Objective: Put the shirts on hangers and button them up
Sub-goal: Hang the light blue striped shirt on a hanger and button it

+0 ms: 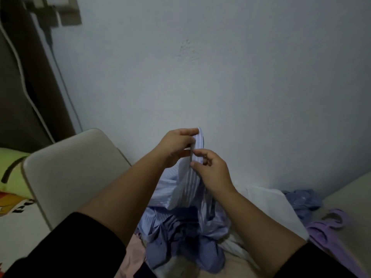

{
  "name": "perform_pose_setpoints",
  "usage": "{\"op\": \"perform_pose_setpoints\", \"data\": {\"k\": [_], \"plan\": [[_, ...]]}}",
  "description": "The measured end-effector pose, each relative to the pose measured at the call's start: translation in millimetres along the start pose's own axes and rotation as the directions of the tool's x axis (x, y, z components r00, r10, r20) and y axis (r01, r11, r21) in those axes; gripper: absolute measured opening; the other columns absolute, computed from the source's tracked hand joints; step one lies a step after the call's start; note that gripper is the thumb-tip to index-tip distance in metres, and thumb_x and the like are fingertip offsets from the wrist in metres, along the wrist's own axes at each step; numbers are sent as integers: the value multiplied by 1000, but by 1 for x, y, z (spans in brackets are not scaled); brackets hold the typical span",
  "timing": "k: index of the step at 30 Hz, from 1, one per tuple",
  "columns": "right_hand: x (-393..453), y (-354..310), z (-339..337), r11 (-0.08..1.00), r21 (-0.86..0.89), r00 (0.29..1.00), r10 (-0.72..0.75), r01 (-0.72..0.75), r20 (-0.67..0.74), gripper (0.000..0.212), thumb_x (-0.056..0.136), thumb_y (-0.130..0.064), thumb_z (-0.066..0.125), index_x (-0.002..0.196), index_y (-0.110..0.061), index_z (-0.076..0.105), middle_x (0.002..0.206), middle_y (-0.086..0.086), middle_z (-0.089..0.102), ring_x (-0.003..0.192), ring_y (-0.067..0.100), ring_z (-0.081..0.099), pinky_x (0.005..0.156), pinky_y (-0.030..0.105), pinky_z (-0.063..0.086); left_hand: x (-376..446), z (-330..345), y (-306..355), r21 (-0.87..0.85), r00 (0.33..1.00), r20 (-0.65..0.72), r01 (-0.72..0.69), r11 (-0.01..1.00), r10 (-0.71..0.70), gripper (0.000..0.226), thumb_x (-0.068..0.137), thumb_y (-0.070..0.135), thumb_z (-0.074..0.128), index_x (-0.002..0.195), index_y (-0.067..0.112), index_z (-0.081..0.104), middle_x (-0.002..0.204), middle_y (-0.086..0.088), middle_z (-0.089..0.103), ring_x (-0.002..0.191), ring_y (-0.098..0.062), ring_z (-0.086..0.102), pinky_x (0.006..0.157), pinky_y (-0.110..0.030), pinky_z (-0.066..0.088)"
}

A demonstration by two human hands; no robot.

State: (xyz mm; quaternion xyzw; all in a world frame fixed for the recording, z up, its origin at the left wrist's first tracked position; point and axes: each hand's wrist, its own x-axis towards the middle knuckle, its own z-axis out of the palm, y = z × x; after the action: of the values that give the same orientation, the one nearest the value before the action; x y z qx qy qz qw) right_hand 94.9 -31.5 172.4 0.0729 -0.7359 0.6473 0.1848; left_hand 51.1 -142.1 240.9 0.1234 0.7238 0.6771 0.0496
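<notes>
A light blue striped shirt (186,189) hangs in front of me, lifted off a heap of clothes. My left hand (176,145) pinches its upper edge near the top, fingers curled over the cloth. Just below and to the right, my right hand (210,169) pinches the same front strip between thumb and fingers. The shirt's lower part drapes onto a darker blue shirt (180,243) in the heap. Purple hangers (329,227) lie at the right. Whether a hanger is inside the held shirt is hidden.
A cream chair back (70,173) stands at the left, close to my left arm. White cloth (267,203) and another blue shirt (303,199) lie by the wall. A pink garment (134,257) lies at the bottom. The grey wall (220,67) is straight ahead.
</notes>
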Motion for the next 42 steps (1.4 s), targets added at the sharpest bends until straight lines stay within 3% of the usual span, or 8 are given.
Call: {"op": "perform_pose_setpoints", "data": {"k": [4, 9, 13, 20, 24, 29, 36, 42], "plan": [[-3, -40, -48, 998, -65, 1000, -27, 27, 10, 27, 90, -5, 57, 107, -26, 62, 111, -5, 62, 89, 3, 58, 74, 8, 46, -6, 16, 27, 238, 992, 43, -126, 963, 119, 43, 91, 2, 56, 133, 11, 54, 107, -6, 63, 84, -13, 59, 72, -26, 54], [-6, -91, -106, 978, -200, 987, -35, 66, 156, 40, 89, 7, 49, 95, -28, 68, 105, -6, 65, 97, 7, 61, 87, 17, 49, -17, 45, 58, 732, 923, 258, -380, 565, 286, 36, 91, 27, 62, 127, 24, 61, 116, -4, 48, 104, -12, 47, 85, -16, 35], [-15, -122, -149, 961, -271, 980, 1, 54, 197, 44, 83, 14, 49, 84, -23, 72, 89, -2, 71, 85, 11, 66, 82, 24, 54, -30, 74, 76, 573, 907, 406, -351, 741, 116, 20, 90, 17, 60, 108, 19, 68, 128, 1, 54, 121, -13, 46, 107, -29, 32], [-32, -141, -184, 974, -227, 988, 25, 10, 152, 37, 84, 15, 47, 80, -14, 70, 75, 3, 69, 67, 14, 62, 64, 18, 54, -45, 104, 91, 542, 898, 393, -400, 739, 198, 12, 80, 26, 75, 83, 19, 65, 83, 2, 63, 77, -8, 52, 68, -22, 39], [-41, -139, -193, 980, -190, 969, 105, -62, 225, 28, 85, 8, 55, 81, -14, 72, 78, 5, 70, 75, 17, 63, 73, 25, 52, -50, 102, 92, 551, 892, 388, -427, 717, 233, 17, 81, 26, 74, 78, 17, 60, 71, 2, 56, 62, -8, 44, 54, -20, 34], [-52, -143, -201, 932, -348, 916, 224, -101, 332, 20, 79, 4, 66, 87, -14, 72, 91, 8, 70, 83, 16, 65, 72, 22, 52, -56, 93, 95, 556, 871, 329, -491, 670, 365, 27, 79, 31, 76, 70, 22, 52, 66, 5, 52, 61, -9, 44, 58, -25, 36], [-50, -177, -217, 935, -354, 997, 31, -3, 74, 21, 82, 0, 64, 77, -19, 71, 66, -5, 66, 63, 7, 54, 57, 18, 41, -76, 74, 112, 44, 843, 493, -271, 962, 215, 25, 76, 11, 70, 89, 18, 50, 74, -6, 62, 70, -21, 60, 65, -27, 51], [-49, -203, -225, 877, -463, 987, -157, 127, -26, 25, 83, 12, 56, 91, -5, 72, 68, -7, 69, 59, 0, 61, 61, 8, 50, -87, 61, 133, 338, 786, 611, -369, 866, 97, 15, 87, 6, 63, 86, 19, 55, 91, -10, 61, 83, -21, 59, 72, -29, 53]]}}
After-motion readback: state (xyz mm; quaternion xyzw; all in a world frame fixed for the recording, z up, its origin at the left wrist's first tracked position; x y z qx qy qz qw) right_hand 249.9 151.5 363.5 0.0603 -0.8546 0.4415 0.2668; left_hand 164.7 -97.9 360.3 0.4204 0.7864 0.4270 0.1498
